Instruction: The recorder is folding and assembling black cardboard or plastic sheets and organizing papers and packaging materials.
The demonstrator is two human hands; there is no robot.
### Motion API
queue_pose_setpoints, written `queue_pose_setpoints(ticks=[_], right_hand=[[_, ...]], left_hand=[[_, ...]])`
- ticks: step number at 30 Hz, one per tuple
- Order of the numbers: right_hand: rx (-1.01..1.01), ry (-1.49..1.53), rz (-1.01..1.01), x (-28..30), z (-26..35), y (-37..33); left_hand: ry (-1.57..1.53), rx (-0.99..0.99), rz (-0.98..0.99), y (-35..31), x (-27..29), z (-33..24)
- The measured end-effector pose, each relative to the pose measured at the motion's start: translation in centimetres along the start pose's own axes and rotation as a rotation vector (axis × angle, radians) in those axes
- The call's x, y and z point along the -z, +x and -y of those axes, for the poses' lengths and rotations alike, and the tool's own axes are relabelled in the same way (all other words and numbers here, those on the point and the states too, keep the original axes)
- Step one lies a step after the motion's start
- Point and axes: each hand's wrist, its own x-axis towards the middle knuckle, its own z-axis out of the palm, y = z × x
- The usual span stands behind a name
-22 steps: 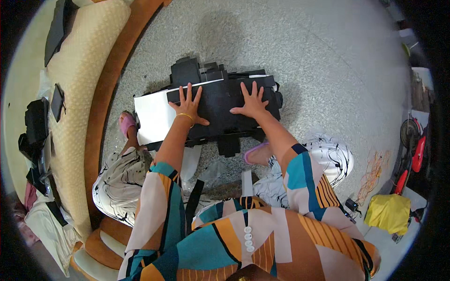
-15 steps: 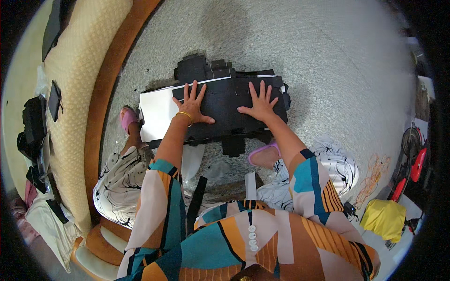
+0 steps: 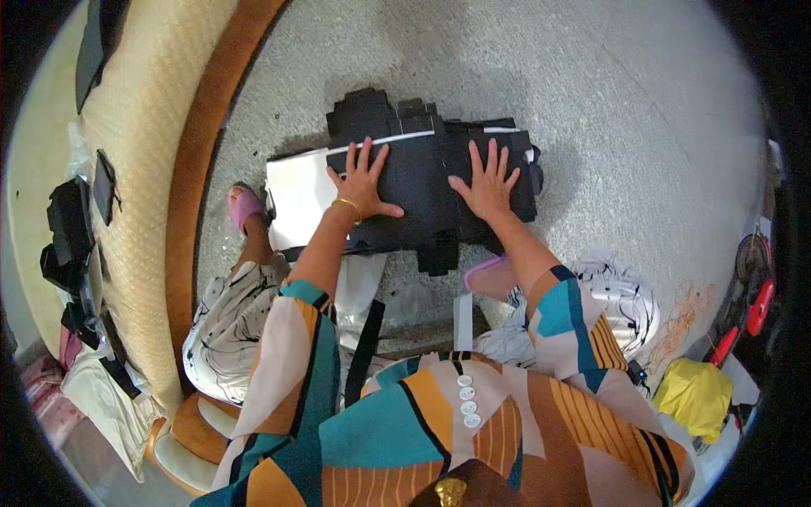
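Note:
A stack of flat black cardboard sheets [image 3: 411,182] with cut tabs lies low in front of me, between my feet. At its left end a white sheet [image 3: 297,201] shows. My left hand [image 3: 363,188], with a yellow bangle at the wrist, presses flat on the black top sheet near the white part, fingers spread. Further right, my right hand [image 3: 488,183] also lies flat on the black card, fingers apart. Neither hand grips anything. What holds up the stack, if anything, is hidden beneath it.
A cream sofa [image 3: 144,169] with a brown wooden edge [image 3: 189,186] curves along the left. On it lie a black phone-like object [image 3: 105,188] and black folded pieces [image 3: 69,221]. A yellow cloth or bag [image 3: 694,390] and a red object [image 3: 758,308] are at the right.
The whole view has shifted slightly, so everything appears a little further right. Both hands stay spread on the black cardboard in nearly the same places.

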Motion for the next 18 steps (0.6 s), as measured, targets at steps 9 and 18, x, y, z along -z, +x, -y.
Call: queue_pose_setpoints(ticks=[9, 18], right_hand=[[-0.089, 0.034, 0.013, -0.5, 8.0, -2.6], [0.417, -0.093, -0.017, 8.6, 0.5, -0.4]], left_hand=[[0.051, -0.023, -0.065, -1.4, 1.0, -0.1], [-0.062, -0.135, 0.044, -6.9, 11.9, 6.4]])
